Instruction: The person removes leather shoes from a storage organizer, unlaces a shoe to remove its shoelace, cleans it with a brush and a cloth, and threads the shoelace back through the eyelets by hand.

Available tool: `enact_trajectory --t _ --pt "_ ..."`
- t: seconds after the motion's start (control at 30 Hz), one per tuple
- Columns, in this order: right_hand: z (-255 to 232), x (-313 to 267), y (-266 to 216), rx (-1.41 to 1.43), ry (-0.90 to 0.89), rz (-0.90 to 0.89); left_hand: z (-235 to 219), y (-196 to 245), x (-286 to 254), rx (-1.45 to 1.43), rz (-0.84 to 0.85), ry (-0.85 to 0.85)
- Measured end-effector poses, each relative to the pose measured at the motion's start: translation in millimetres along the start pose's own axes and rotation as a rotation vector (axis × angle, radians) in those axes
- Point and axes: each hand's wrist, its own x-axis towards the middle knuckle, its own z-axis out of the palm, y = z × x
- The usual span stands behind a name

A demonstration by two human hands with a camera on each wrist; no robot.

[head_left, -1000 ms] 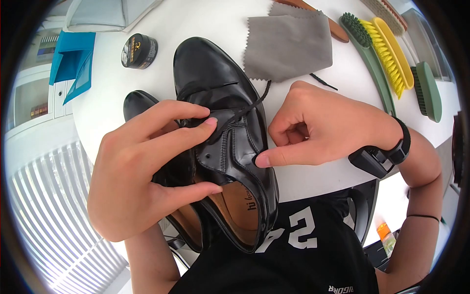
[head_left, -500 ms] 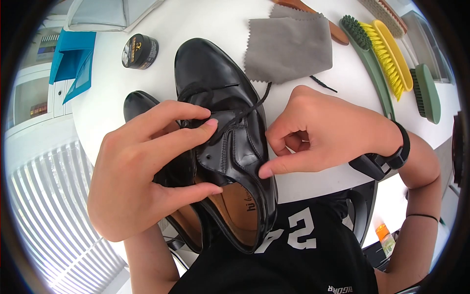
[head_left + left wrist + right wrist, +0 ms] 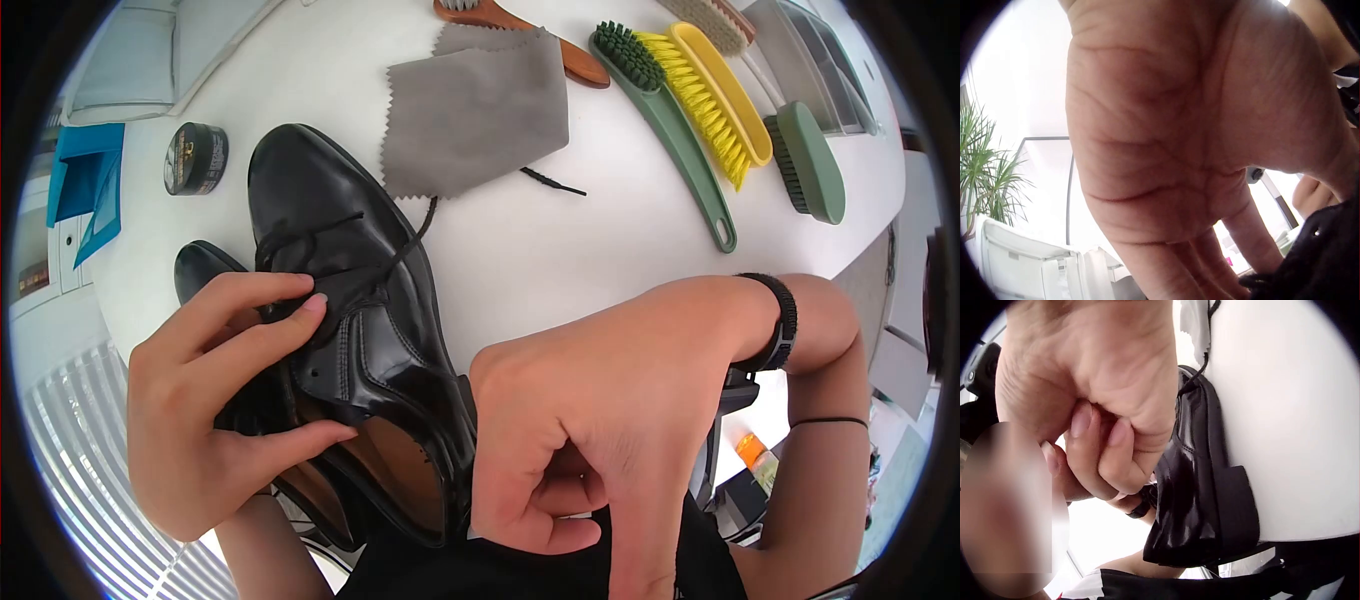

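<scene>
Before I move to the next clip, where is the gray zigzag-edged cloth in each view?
Head: the gray cloth lies upper middle.
Left wrist: it can't be made out.
Right wrist: top edge, right of center.
Landmark shared by head and right wrist: the black lace running from the lace-up shoe to the cloth.

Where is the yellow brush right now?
In the head view, the yellow brush lies upper right on the table, between the long-handled green brush and the shorter green brush.

Left hand [image 3: 205,385]: palm down, thumb spread from fingers, fingertips lower than knuckles. Left forearm [image 3: 265,548] angled up from below. Right hand [image 3: 590,400]: fingers curled into palm, thumb straight, pointing at torso. Right wrist [image 3: 755,315] bent.
</scene>
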Motion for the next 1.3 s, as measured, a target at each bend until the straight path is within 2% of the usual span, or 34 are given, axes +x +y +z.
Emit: enact_trajectory --t 0.07,0.2,0.27,0.6,0.67,0.7,0.77,0.8,0.87,0.93,1.1,1.3 --pt "-7 4 18 0.365 -0.139 -0.147 1 -2 0 -0.001 0.037 0.02" --pt "-4 4 16 0.303 -0.147 -0.161 2 -2 0 0.018 0.038 0.017" --pt "2 8 24 0.313 -0.121 -0.048 1 -2 0 0.015 0.036 0.015" --pt "0 6 28 0.308 -0.088 -0.073 -2 -1 0 0.004 0.004 -0.013" --pt "-5 5 34 0.279 0.045 -0.105 -2 -3 1 -0.016 0.049 -0.007" --pt "-10 4 33 0.278 0.037 -0.116 -2 -2 0 -0.006 0.04 -0.009" --pt "-23 2 31 0.083 0.251 0.185 -1 0 -2 -0.019 0.042 0.01" --pt "-28 2 34 0.084 0.243 0.173 -2 0 -2 0.013 0.086 0.009" --pt "-35 3 40 -0.025 0.358 0.275 -4 0 -2 0.035 0.111 0.022" --pt "-33 3 40 -0.009 0.368 0.291 -7 -3 -3 0.043 0.178 0.032" --pt "-34 3 44 -0.091 0.328 0.364 -8 -8 -4 -0.02 0.189 0.054" --pt "-31 5 44 -0.09 0.376 0.319 -6 -7 0 -0.02 0.172 0.139"
